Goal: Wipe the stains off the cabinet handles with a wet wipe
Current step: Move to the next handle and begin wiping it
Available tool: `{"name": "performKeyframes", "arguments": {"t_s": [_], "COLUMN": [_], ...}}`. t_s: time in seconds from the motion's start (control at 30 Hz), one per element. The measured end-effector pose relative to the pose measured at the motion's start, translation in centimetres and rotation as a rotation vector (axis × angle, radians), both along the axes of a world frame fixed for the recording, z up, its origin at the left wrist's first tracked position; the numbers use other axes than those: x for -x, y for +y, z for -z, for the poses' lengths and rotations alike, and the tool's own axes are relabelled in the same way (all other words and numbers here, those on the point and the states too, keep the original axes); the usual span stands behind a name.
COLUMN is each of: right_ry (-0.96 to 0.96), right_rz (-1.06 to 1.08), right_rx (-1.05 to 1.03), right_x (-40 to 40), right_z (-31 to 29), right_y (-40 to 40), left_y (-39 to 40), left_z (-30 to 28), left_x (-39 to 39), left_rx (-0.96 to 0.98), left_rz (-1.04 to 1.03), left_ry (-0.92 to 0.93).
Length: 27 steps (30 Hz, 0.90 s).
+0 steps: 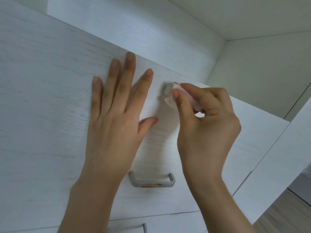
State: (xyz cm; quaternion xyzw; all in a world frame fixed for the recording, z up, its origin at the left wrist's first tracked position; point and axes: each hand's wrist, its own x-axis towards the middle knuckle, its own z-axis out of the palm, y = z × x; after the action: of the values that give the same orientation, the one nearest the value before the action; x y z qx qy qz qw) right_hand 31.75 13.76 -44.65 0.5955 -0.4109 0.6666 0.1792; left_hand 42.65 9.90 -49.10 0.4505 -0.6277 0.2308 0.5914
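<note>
My right hand (205, 125) pinches a folded white wet wipe (185, 97) and holds it against the upper grey cabinet handle (167, 89), of which only the left end shows. The wipe carries an orange-brown smear at its lower edge. My left hand (116, 108) lies flat with spread fingers on the white wood-grain drawer front (42, 98), just left of that handle. Lower down, a second grey handle (151, 181) shows orange-brown stains along its bar. A third handle (144, 227) peeks in at the bottom edge.
The white cabinet top (134, 27) runs into a wall corner (226, 40) at the upper right. The cabinet's right side (269, 174) drops to a wooden floor (286, 214) at the lower right.
</note>
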Motion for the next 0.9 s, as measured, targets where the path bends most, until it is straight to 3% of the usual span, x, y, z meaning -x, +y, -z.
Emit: {"name": "performKeyframes", "arguments": {"t_s": [0.1, 0.23, 0.4, 0.53, 0.9], "right_ry": [-0.038, 0.055, -0.236, -0.281, -0.38], "right_rz": [-0.009, 0.036, -0.076, -0.222, -0.059], "right_rx": [-0.003, -0.029, -0.011, -0.128, -0.145], "right_x": [0.1, -0.1, 1.1, -0.2, 3.4], "right_z": [0.1, 0.1, -0.5, -0.4, 0.1], "right_y": [0.0, 0.2, 1.6, 2.1, 0.5], "left_y": [-0.1, -0.1, 0.1, -0.1, -0.4], "left_z": [0.0, -0.1, -0.1, -0.1, 0.2], "left_x": [0.1, 0.5, 0.3, 0.5, 0.4], "left_rx": [0.007, 0.001, -0.002, 0.006, 0.036], "left_rz": [0.0, 0.004, 0.003, -0.004, -0.043], "left_ry": [0.002, 0.017, 0.011, 0.017, -0.012]}}
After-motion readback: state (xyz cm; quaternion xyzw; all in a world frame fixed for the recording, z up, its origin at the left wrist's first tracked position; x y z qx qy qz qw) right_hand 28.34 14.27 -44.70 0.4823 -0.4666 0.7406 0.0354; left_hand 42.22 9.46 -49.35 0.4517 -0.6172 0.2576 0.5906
